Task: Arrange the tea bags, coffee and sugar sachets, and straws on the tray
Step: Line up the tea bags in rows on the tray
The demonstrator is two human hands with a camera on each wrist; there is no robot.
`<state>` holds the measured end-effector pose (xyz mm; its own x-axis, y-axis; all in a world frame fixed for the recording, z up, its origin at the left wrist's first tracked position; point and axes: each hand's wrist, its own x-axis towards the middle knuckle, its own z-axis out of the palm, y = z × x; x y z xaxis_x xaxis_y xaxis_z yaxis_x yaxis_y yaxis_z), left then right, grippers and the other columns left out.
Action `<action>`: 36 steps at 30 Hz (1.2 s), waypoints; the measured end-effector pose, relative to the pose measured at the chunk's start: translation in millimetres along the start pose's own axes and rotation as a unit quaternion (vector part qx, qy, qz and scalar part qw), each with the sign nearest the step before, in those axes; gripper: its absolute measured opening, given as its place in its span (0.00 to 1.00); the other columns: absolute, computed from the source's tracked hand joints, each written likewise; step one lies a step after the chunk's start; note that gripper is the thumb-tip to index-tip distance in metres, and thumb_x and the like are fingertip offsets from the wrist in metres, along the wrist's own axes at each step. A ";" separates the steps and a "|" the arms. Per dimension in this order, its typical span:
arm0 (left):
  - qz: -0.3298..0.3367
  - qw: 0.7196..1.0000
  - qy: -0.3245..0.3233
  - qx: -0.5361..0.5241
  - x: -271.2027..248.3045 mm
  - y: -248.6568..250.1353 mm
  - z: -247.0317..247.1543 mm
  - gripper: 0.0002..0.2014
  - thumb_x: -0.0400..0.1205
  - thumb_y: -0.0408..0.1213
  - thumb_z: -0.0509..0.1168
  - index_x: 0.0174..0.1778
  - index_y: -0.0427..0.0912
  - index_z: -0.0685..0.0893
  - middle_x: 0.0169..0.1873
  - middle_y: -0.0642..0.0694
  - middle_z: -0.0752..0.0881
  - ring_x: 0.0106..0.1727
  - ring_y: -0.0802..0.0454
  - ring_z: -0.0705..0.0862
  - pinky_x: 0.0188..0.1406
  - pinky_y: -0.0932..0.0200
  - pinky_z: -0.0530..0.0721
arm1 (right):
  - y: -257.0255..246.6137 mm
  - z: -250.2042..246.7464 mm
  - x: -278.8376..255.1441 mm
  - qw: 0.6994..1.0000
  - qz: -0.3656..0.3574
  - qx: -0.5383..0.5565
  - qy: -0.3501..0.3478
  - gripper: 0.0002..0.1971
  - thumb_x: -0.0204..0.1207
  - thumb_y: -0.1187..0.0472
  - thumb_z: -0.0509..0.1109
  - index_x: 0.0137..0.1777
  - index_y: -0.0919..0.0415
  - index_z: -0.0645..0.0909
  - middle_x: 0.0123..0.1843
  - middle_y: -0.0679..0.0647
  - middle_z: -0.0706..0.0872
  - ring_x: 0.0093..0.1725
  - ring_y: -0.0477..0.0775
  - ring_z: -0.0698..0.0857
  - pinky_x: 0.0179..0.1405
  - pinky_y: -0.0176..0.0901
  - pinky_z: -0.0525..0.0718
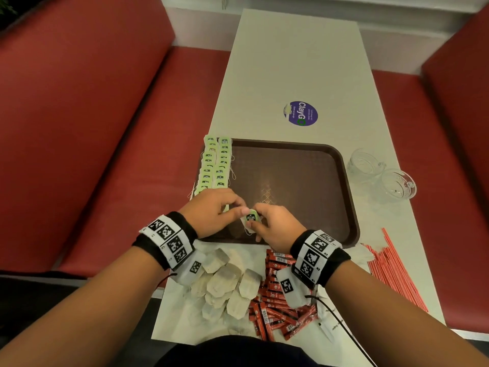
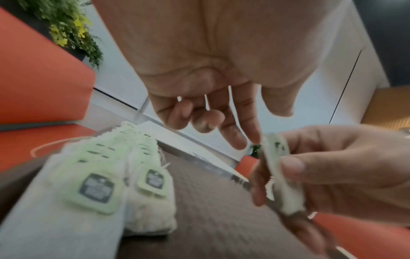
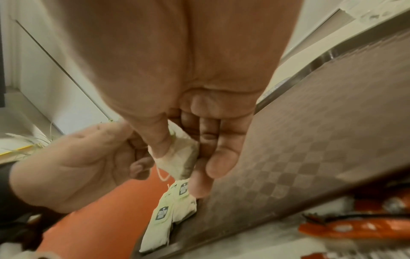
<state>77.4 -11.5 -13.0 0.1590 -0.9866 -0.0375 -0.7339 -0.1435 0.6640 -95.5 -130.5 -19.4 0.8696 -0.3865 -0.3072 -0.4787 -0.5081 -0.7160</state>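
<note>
A brown tray (image 1: 291, 181) lies mid-table, with two rows of green-tagged tea bags (image 1: 215, 165) along its left side. Both hands meet over the tray's near left corner. My right hand (image 1: 258, 219) pinches one tea bag (image 1: 251, 221) between thumb and fingers, tag up. The right wrist view shows that tea bag (image 3: 177, 164) under the thumb. My left hand (image 1: 239, 207) is beside it with loosely curled fingers. In the left wrist view its index fingertip (image 2: 255, 140) touches the edge of the tag (image 2: 275, 145), the thumb apart. The rows (image 2: 106, 175) lie below.
Loose tea bags (image 1: 225, 282), red sachets (image 1: 275, 308) and a white sachet (image 1: 328, 329) lie at the near table edge under my wrists. Red straws (image 1: 391, 268) lie near right. Two glass cups (image 1: 397, 184) stand right of the tray. Red benches flank the table.
</note>
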 end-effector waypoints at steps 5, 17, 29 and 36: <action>0.031 0.998 0.033 0.044 -6.9 9.4 2.3 0.03 0.83 0.45 0.71 0.47 0.52 0.87 0.39 0.59 0.84 0.38 0.66 0.76 0.41 0.61 0.76 | -2.5 3.6 3.5 0.999 -0.029 -0.021 0.019 0.07 0.82 0.52 0.70 0.45 0.53 0.79 0.36 0.49 0.86 0.33 0.48 0.85 0.35 0.49 0.84; -0.083 0.993 0.076 0.036 -24.7 -9.6 -16.0 0.05 0.86 0.40 0.65 0.56 0.53 0.85 0.38 0.59 0.85 0.36 0.62 0.79 0.40 0.55 0.79 | 4.4 6.0 -1.8 0.991 -0.041 -0.124 -0.009 0.25 0.79 0.46 0.73 0.72 0.50 0.71 0.51 0.43 0.86 0.48 0.48 0.85 0.53 0.48 0.85; -0.174 0.974 -0.033 0.139 1.4 -38.7 8.4 0.09 0.86 0.45 0.66 0.60 0.54 0.86 0.50 0.55 0.83 0.54 0.51 0.82 0.54 0.54 0.79 | -4.9 22.0 -13.5 0.934 -0.057 -0.270 -0.229 0.25 0.60 0.35 0.83 0.48 0.50 0.82 0.50 0.45 0.85 0.46 0.51 0.83 0.47 0.50 0.86; -0.222 0.953 0.001 0.204 9.5 -25.8 18.3 0.13 0.82 0.57 0.64 0.48 0.52 0.73 0.37 0.54 0.81 0.41 0.48 0.81 0.37 0.54 0.75 | 0.3 32.7 -18.4 0.905 -0.058 -0.312 -0.285 0.27 0.59 0.39 0.85 0.52 0.49 0.81 0.54 0.48 0.82 0.51 0.55 0.82 0.51 0.55 0.87</action>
<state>85.7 -18.6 -44.2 0.5145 -0.8217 -0.2453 -0.7902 -0.5654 0.2364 -107.7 -98.4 -34.5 0.7547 0.0674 -0.6527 -0.2000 -0.9237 -0.3266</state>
